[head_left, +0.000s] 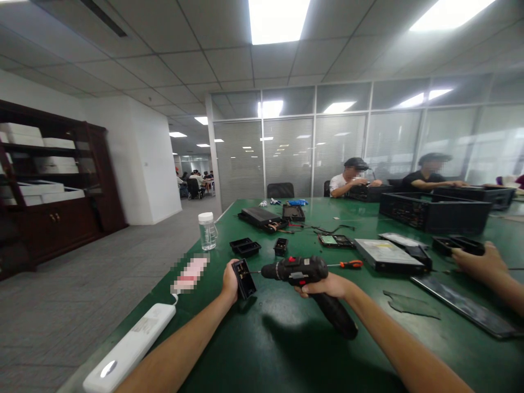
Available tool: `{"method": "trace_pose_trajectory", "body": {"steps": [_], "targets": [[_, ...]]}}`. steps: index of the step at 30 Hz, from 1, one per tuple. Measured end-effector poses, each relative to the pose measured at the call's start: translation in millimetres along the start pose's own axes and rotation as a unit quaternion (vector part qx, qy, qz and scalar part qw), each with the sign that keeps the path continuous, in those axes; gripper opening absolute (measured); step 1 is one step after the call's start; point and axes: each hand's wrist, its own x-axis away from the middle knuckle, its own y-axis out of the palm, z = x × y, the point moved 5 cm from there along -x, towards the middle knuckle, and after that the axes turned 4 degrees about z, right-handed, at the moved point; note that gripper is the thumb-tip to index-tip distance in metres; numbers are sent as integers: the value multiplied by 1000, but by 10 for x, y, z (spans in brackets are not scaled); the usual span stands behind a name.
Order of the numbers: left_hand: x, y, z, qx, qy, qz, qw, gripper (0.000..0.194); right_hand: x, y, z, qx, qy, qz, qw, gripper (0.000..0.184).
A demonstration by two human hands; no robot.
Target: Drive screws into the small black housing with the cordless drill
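My left hand grips a small black plastic box by its left side, tilted up off the green table. Brassy bits show inside the box; they are too small to name. In my right hand is a black and red cordless drill, its bit pointing left at the box. Whether the bit tip touches the box I cannot tell. Beyond the box lie a pair of black plastic trays and another small black box. An orange-handled screwdriver lies behind the drill.
A water bottle and white power strip line the left edge. An optical drive, a circuit board and a dark flat panel lie right. A co-worker's hand reaches in. Black computer cases stand farther back.
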Motion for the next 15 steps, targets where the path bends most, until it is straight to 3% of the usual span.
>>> {"method": "trace_pose_trajectory", "body": {"steps": [4, 15], "targets": [[-17, -11, -11, -1, 9, 8, 1000, 27, 3, -20, 9, 1, 15, 25, 1000, 29], [-17, -16, 18, -26, 44, 0, 999, 27, 7, 20, -30, -34, -7, -7, 999, 27]]}}
